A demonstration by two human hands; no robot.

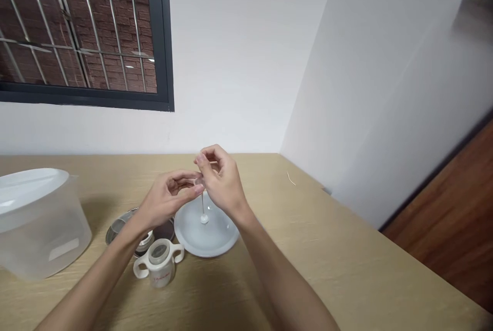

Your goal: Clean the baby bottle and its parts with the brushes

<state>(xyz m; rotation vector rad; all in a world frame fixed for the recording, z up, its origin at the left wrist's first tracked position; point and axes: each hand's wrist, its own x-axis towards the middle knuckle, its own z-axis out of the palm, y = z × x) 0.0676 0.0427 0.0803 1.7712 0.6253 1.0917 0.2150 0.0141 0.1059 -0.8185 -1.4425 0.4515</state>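
Both hands meet above a shallow whitish bowl (208,249). My left hand (167,200) pinches a small translucent piece (198,181) between thumb and fingers. From it hangs a thin straw (202,203) with a round white weight (204,219) at its lower end, over the bowl. My right hand (223,179) has its thumb and fingertips closed at the top of the same piece; exactly what they grip is hidden. Below my left wrist stands a white two-handled cup (160,272) with red lettering and an open top.
A dark round tray (167,231) behind the cup bears a white ring-shaped part (146,241) and a clear part, partly covered by my left forearm. A large translucent lidded tub (46,238) stands at the left. A thin pale strand (291,179) lies near the right wall.
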